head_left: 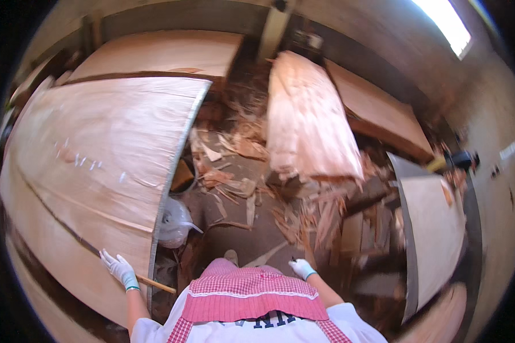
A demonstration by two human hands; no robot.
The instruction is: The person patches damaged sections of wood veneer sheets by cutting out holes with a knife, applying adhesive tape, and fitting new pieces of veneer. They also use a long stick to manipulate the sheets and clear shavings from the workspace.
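My left hand [119, 267], in a white glove, lies with its fingers apart on the near edge of a large pale veneer sheet [97, 160], which covers the table on my left. A thin wooden stick [157, 284] pokes out past the sheet's edge just beside my left wrist. A dark line runs across the sheet toward that hand. My right hand [301, 267], also gloved, hangs in front of my red checked apron [249, 291] with its fingers curled. I cannot tell whether it holds anything.
Veneer scraps and splinters [303, 217] litter the floor ahead. Another veneer stack [309, 120] droops over a bench in the middle. More sheets lie at the back [166, 51] and on the right table [435, 228]. A white plastic bag [174, 223] sits by the left table's edge.
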